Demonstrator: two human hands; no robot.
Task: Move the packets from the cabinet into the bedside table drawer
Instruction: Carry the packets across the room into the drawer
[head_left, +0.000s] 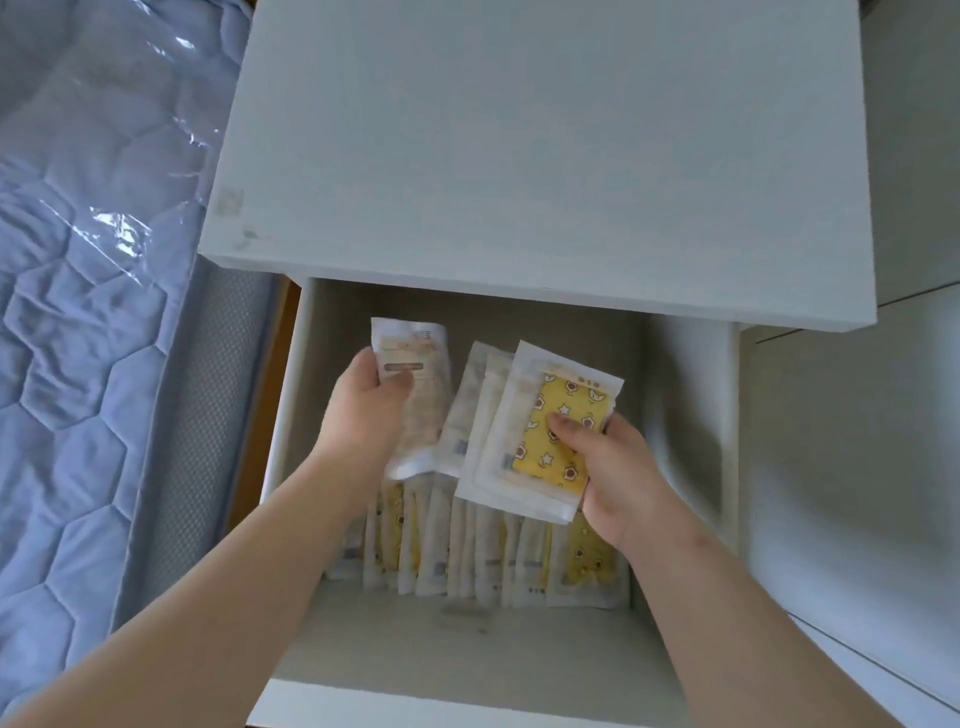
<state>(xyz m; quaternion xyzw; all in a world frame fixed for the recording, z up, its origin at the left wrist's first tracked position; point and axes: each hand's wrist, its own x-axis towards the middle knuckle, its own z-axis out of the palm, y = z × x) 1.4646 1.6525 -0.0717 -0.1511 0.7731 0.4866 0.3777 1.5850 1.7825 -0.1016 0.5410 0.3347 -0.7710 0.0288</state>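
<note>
The left hand grips one white packet and the right hand pinches a fanned bundle of packets, both over the open drawer. A row of packets stands across its middle.

The open drawer juts out before the bedside table top, with the mattress at its left. In the drawer a row of packets stands on edge; above it the left hand holds a single packet, left of the stack in the right hand
</note>
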